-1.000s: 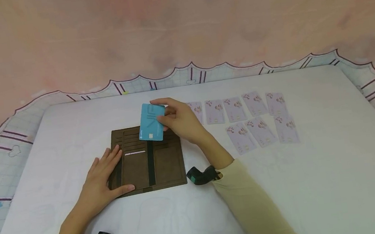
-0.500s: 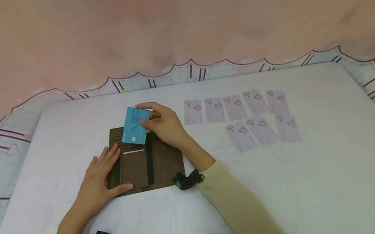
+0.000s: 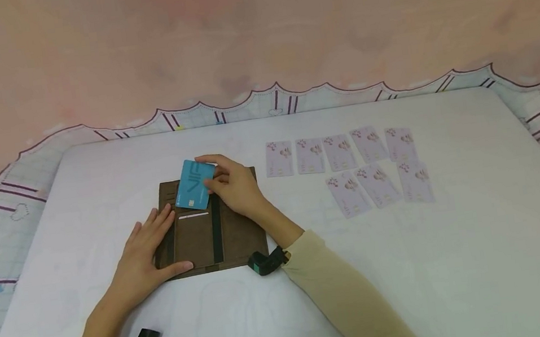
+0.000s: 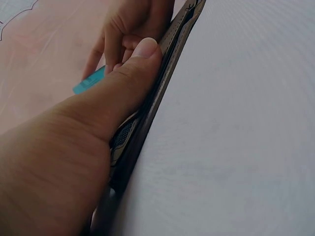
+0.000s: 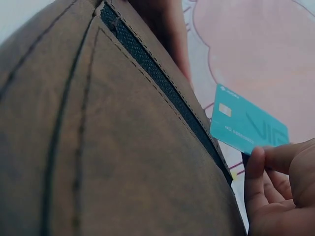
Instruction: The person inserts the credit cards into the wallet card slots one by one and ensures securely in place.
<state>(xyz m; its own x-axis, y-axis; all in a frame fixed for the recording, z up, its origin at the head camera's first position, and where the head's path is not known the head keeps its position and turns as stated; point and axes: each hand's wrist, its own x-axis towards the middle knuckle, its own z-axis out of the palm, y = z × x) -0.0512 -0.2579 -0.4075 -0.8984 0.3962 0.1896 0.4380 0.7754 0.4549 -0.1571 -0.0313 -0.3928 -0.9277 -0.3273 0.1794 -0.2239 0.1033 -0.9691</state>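
A brown wallet point(image 3: 242, 235) lies spread out on the white table, with a pale card edge point(image 3: 193, 215) showing in one of its left slots. My right hand point(image 3: 236, 187) pinches a blue VIP card point(image 3: 192, 184) by its right side, tilted over the wallet's upper left slots. In the right wrist view the blue card point(image 5: 246, 120) is seen beyond the wallet's dark centre strip. My left hand point(image 3: 143, 259) rests on the wallet's left side, fingers straight, the thumb point(image 4: 133, 73) lying over its near edge. Whether the card touches a slot cannot be told.
Several pale purple cards lie in two rows right of the wallet, among them a far-row card point(image 3: 278, 159) and a near-row card point(image 3: 348, 194). Behind the white table point(image 3: 467, 267) runs a scalloped patterned cloth point(image 3: 312, 99).
The right hand has carried the blue card leftward across the wallet, then slightly nearer to it. The left hand stays in place on the wallet.
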